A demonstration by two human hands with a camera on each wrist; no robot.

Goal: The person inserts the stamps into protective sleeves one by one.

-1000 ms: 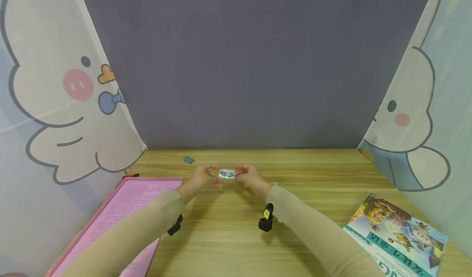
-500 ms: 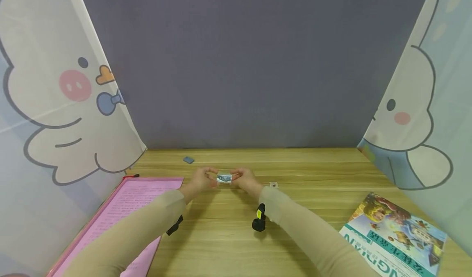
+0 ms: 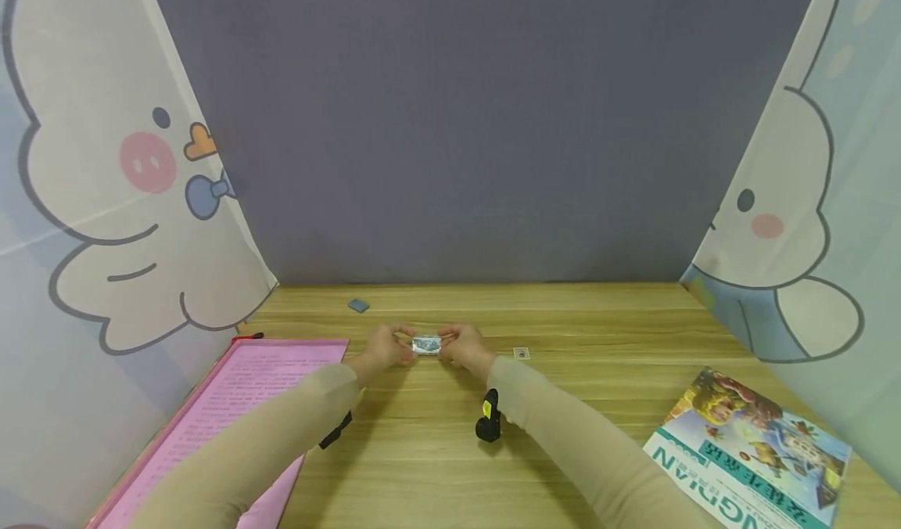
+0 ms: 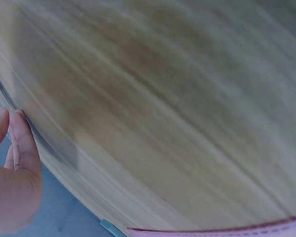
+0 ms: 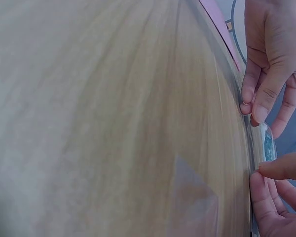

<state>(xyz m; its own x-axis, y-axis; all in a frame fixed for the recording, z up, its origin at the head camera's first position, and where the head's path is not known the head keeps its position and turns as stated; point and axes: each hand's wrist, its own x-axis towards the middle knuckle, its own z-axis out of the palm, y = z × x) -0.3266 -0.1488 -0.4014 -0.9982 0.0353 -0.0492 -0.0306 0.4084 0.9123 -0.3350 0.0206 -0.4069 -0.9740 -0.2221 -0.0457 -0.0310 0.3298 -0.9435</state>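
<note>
A small shiny rectangular piece [image 3: 426, 345], clear at its edge and printed blue-green, lies level between both hands in the head view, low over the wooden table [image 3: 422, 466]. My left hand [image 3: 385, 350] pinches its left end between thumb and fingers. My right hand [image 3: 466, 349] pinches the opposite end. From the right wrist, a clear rounded edge with teal print [image 5: 269, 147] shows between the two hands; the fingers hide most of the rest. In the left wrist view, my left hand [image 4: 17, 182] appears at the left border, its thumb and fingertips close together.
A pink sheet with printed lines [image 3: 281, 365] lies at left. A small grey-blue block [image 3: 359, 305] is near the back edge. A little white square with a dark centre [image 3: 521, 353] lies right of my right hand. A colourful book [image 3: 760, 443] is at front right.
Both hands have come down and slightly left with the shiny piece, nearer the tabletop. The white square has come into full view as the right forearm moved left.
</note>
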